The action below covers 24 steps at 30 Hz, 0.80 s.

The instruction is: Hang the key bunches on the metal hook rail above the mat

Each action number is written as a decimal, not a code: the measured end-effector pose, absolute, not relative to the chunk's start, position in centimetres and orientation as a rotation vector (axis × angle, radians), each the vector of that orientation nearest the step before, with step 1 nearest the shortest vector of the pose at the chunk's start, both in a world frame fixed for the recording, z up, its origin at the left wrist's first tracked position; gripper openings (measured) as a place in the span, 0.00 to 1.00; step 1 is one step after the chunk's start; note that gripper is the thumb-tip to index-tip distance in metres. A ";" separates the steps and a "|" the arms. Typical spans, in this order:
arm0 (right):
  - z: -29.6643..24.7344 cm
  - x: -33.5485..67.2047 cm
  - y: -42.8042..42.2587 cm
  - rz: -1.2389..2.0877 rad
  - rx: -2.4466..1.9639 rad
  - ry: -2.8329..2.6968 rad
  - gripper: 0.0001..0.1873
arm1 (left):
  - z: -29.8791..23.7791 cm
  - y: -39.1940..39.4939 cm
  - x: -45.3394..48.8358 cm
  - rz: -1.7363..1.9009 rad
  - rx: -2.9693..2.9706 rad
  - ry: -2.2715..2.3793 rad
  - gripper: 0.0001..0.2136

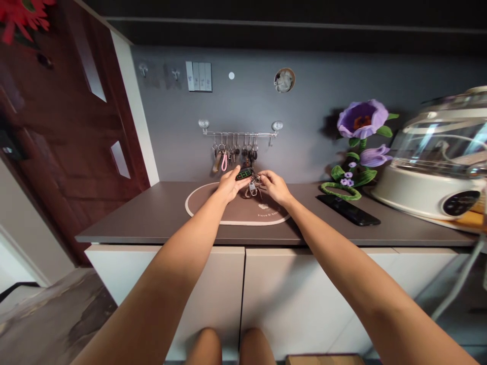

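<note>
Above the brown mat (205, 208), my left hand (230, 185) is closed on a black key fob (244, 174) with green-outlined buttons. My right hand (274, 185) pinches part of the bunch of keys (252, 188) hanging beside the fob, its thumb and fingertips together. Which piece of the bunch the right fingertips grip is too small to make out. Just behind both hands, a metal hook rail (241, 134) on the wall carries several sets of keys, one with a pink strap (224, 161).
On the counter (167, 203) to the right lie a black phone (348, 210), a purple flower ornament (363, 119) and a white appliance with a clear dome (426, 177). A dark shelf (304, 30) overhangs the counter. A red-brown door (68, 126) stands left.
</note>
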State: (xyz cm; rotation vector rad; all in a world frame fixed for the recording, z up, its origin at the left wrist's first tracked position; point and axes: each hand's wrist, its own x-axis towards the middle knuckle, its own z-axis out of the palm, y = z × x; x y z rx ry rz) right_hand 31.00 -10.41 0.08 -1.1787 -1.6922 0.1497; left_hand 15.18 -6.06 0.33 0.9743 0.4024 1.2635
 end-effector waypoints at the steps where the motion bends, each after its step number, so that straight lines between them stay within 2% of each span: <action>1: 0.1 31.0 -10.4 0.155 -1.170 -1.693 0.12 | 0.4 -6.0 15.2 1.265 0.920 0.380 0.12; 13: -0.8 31.1 -9.5 0.307 -1.075 -1.718 0.13 | 1.1 -5.8 14.8 1.253 0.505 0.290 0.11; 24: -0.1 30.5 -10.4 0.177 -1.028 -1.738 0.12 | 1.0 -6.0 15.0 1.213 0.534 0.312 0.12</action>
